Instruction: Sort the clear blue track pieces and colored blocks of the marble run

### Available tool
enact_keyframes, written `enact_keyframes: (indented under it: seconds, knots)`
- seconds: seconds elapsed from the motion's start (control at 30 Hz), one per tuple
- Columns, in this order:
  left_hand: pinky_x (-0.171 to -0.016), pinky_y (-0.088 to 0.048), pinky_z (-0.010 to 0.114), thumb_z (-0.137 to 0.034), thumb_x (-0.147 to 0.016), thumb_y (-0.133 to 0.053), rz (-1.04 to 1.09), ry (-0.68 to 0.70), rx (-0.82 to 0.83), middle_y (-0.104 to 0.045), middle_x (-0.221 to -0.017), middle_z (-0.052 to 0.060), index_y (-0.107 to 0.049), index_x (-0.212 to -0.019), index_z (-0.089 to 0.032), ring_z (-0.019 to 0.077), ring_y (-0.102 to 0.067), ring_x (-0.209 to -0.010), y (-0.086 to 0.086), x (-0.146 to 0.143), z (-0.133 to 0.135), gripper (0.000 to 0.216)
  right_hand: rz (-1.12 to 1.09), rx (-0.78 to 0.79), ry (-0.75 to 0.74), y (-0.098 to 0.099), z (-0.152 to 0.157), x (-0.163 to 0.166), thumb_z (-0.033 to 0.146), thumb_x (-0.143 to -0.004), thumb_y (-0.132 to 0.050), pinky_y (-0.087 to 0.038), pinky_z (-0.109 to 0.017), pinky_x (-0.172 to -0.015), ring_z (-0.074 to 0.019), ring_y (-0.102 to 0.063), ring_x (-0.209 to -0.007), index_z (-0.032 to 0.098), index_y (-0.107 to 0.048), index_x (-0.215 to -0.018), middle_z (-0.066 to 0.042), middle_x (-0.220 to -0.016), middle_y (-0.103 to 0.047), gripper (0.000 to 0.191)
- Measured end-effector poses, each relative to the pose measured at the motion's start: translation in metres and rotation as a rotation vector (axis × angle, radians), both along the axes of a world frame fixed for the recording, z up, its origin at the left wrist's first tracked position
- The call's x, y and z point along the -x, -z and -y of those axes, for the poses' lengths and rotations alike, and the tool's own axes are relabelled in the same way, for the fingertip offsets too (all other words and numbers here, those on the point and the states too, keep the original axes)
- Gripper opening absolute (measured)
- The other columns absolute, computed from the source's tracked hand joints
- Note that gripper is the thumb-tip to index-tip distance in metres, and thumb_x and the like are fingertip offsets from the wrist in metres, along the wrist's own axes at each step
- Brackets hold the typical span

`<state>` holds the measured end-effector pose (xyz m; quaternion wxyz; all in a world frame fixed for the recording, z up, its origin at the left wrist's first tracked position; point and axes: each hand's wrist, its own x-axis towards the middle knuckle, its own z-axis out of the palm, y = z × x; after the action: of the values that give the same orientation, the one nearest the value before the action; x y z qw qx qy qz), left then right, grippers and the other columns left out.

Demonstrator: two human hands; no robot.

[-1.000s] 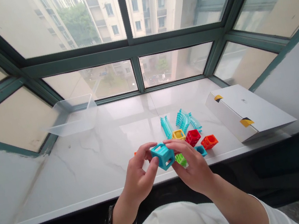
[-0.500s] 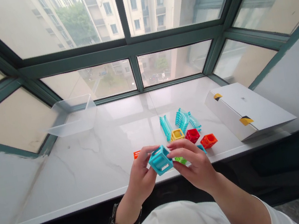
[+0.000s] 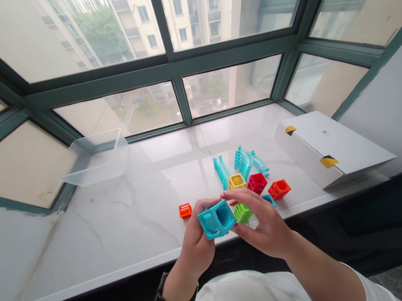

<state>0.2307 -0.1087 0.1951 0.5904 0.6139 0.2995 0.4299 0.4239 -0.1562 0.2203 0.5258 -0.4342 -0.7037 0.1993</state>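
Note:
A blue hollow cube block is held over the front edge of the white sill, two of its faces with openings turned up toward me. My left hand grips it from the left, fingers behind and thumb below. On the other side, my right hand has its fingertips and thumb at the block's right edge. Just past the hands lie a green block, a yellow block, a red block and an orange block. Part of another blue block shows beside the right hand. A smaller orange block lies to the left.
Clear teal track pieces, one straight and some curved, lie behind the blocks. A white box with yellow-black tape stands at right. A clear plastic bin sits at back left. Windows enclose the marble sill.
The blue block has been turned in my hands, so a round-holed face now shows. My left hand has shifted slightly right, uncovering the small orange block.

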Motion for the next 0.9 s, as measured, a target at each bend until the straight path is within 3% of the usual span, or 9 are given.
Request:
enact_keyframes:
  seconds: [0.13,0.37,0.57,0.73,0.9]
  knots:
    - [-0.088,-0.057,0.037,-0.041,-0.101,-0.062,0.002,0.038,-0.008,-0.067,-0.098,0.005,-0.062,-0.126,-0.026,0.0211,-0.065,-0.091,0.0,-0.003,0.001,0.029,-0.001,0.037,-0.017,-0.002,0.001,-0.005,0.018,-0.094,-0.069,-0.056,-0.045,-0.11,-0.0273,-0.063,-0.13,0.029,-0.06,-0.143,-0.01,-0.14,-0.063,0.051]
    - [-0.1,-0.053,0.039,-0.038,-0.102,-0.06,-0.096,0.1,-0.086,-0.067,-0.124,0.01,-0.063,-0.129,-0.023,0.0249,-0.062,-0.113,-0.01,-0.003,0.0,0.03,-0.058,0.055,-0.085,-0.005,0.005,-0.017,0.016,-0.087,-0.074,-0.058,-0.044,-0.105,-0.027,-0.064,-0.124,0.028,-0.063,-0.132,-0.009,-0.129,-0.068,0.048]
    - [-0.089,-0.056,0.034,-0.03,-0.108,-0.048,-0.098,-0.001,-0.091,-0.067,-0.117,0.007,-0.054,-0.141,-0.027,0.0179,-0.065,-0.097,-0.004,-0.003,-0.008,0.034,-0.007,0.029,0.034,-0.006,0.003,-0.033,0.018,-0.091,-0.072,-0.062,-0.042,-0.098,-0.027,-0.067,-0.121,0.027,-0.062,-0.132,-0.009,-0.126,-0.07,0.044]
    - [-0.094,-0.057,0.038,-0.023,-0.099,-0.063,-0.203,-0.033,-0.355,-0.057,-0.139,0.011,-0.051,-0.148,-0.032,0.0201,-0.064,-0.108,-0.016,-0.006,-0.014,0.051,0.087,-0.009,0.128,-0.008,-0.002,-0.04,0.022,-0.096,-0.069,-0.065,-0.04,-0.095,-0.0269,-0.068,-0.122,0.028,-0.063,-0.133,-0.009,-0.126,-0.07,0.039]
    - [-0.098,-0.058,0.04,-0.02,-0.093,-0.072,-0.319,-0.07,-0.548,-0.061,-0.135,0.009,-0.059,-0.141,-0.032,0.0236,-0.063,-0.12,-0.026,-0.016,-0.021,0.051,0.139,-0.047,0.132,-0.01,-0.004,-0.045,0.023,-0.097,-0.068,-0.064,-0.041,-0.097,-0.0266,-0.068,-0.121,0.029,-0.062,-0.136,-0.009,-0.127,-0.069,0.04]
